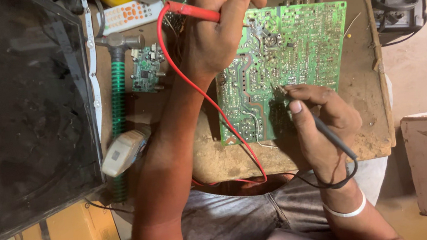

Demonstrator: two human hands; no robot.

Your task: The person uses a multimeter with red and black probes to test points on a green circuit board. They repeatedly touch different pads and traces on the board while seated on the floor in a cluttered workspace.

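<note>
We have both probes on the green circuit board lying on the desk: left hand fisted round the red probe, right hand pinching the black probe; probing appears mid-course, no meter visible.

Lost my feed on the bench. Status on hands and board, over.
Left hand gripping red probe, tip on large green circuit board. Right hand pressing black probe to board's lower middle. Red lead trails over the left forearm.
</note>
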